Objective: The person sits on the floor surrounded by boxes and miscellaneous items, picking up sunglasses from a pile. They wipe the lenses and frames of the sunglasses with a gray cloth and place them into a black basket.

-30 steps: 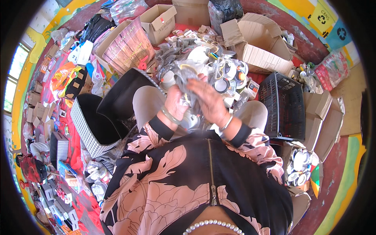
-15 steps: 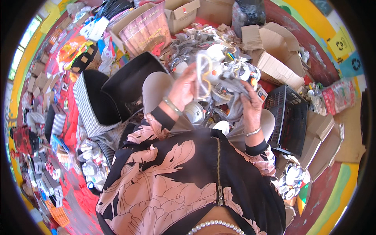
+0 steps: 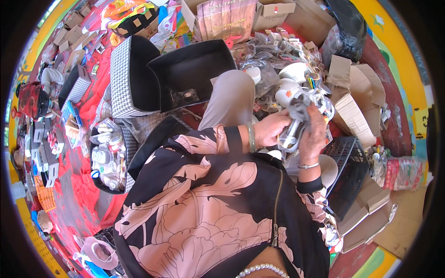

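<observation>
My left hand (image 3: 272,129) is closed at the edge of a clear, shiny plastic packet (image 3: 292,135) in front of my lap. What lies inside the packet is too blurred to tell. My right hand (image 3: 315,132) grips a crumpled grey cloth-like piece (image 3: 301,110) from the other side, its fingers pressed against the packet too. Both hands are nearly touching. Just beyond them is a heap with white round pieces (image 3: 283,91), clear bags and small packets.
At the left stand an open black-lined checked box (image 3: 134,78) and a checked bin of white items (image 3: 111,162). A black plastic crate (image 3: 345,169) leans beside my right knee. Open cardboard boxes (image 3: 354,111) stand at the far right. Red sheeting (image 3: 79,204) covers the floor at left.
My hands have come together, bringing the clear item from the left hand against the grey cloth-like piece in the right. The view has shifted left, so the surroundings appear farther right.
</observation>
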`<state>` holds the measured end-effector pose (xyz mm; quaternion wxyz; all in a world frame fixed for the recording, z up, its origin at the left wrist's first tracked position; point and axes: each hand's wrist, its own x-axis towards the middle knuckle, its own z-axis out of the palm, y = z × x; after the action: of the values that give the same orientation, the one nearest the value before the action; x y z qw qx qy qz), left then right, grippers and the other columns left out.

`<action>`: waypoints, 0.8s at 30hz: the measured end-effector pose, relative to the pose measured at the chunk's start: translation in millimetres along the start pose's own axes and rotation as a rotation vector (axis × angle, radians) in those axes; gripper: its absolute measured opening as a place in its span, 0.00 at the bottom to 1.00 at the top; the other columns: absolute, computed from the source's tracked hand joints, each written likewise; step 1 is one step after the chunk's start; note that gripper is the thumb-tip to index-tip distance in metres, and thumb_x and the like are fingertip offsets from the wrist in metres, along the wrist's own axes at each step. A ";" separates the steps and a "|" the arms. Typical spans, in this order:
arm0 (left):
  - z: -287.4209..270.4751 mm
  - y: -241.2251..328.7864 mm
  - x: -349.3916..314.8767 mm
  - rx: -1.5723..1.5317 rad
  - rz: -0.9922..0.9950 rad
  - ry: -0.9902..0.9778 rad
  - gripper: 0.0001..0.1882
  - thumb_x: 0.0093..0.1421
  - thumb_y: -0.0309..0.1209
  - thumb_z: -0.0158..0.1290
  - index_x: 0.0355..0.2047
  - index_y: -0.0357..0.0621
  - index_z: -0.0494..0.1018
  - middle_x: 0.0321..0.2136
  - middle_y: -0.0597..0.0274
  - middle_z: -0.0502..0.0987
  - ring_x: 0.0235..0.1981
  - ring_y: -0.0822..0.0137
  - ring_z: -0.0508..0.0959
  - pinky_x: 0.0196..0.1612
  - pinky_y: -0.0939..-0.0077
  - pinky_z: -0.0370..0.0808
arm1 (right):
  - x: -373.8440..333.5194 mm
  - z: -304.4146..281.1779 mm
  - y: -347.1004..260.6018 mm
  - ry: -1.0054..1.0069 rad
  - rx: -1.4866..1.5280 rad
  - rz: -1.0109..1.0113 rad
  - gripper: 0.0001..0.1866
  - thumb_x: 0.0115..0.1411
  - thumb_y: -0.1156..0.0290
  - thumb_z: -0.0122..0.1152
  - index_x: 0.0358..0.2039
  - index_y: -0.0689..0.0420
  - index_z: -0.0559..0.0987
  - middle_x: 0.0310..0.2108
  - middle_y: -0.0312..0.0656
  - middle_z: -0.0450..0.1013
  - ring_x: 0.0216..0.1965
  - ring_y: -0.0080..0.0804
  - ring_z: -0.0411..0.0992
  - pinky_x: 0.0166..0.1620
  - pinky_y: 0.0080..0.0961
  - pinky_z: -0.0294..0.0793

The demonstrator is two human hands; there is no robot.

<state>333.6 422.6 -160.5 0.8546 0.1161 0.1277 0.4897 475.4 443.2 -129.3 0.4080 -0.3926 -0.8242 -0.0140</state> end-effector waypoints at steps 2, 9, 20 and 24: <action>5.9 2.8 -3.8 0.022 0.000 0.025 0.16 0.60 0.24 0.42 0.49 0.47 0.64 0.39 0.64 0.73 0.36 0.71 0.76 0.39 0.72 0.76 | 9.8 6.1 13.8 0.108 0.135 0.227 0.20 0.54 0.85 0.46 0.47 0.58 0.73 0.46 0.46 0.71 0.47 0.38 0.70 0.51 0.30 0.67; 4.2 23.3 -10.4 -0.069 0.066 0.046 0.11 0.60 0.29 0.47 0.43 0.44 0.67 0.37 0.62 0.74 0.37 0.70 0.75 0.41 0.72 0.73 | 24.4 12.7 -31.0 -0.214 0.125 -0.202 0.22 0.45 0.87 0.54 0.43 0.57 0.76 0.47 0.45 0.71 0.49 0.38 0.69 0.52 0.28 0.66; -61.1 76.2 -48.4 -0.030 0.336 0.112 0.17 0.63 0.30 0.37 0.51 0.37 0.59 0.42 0.48 0.71 0.41 0.57 0.74 0.45 0.60 0.72 | 3.0 32.9 33.9 0.108 0.628 0.387 0.16 0.60 0.76 0.45 0.48 0.65 0.71 0.48 0.46 0.69 0.51 0.34 0.65 0.57 0.28 0.59; -145.2 127.7 -67.7 -0.106 0.645 0.400 0.15 0.63 0.33 0.37 0.46 0.38 0.62 0.40 0.50 0.71 0.43 0.56 0.73 0.47 0.56 0.70 | -10.9 13.0 52.5 0.082 0.348 0.418 0.25 0.49 0.91 0.45 0.49 0.63 0.71 0.44 0.42 0.71 0.44 0.29 0.69 0.50 0.22 0.65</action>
<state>149.3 437.6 -248.7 0.6197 0.0083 0.2233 0.7524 505.2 477.0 -160.9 0.4963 -0.4773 -0.6981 0.1963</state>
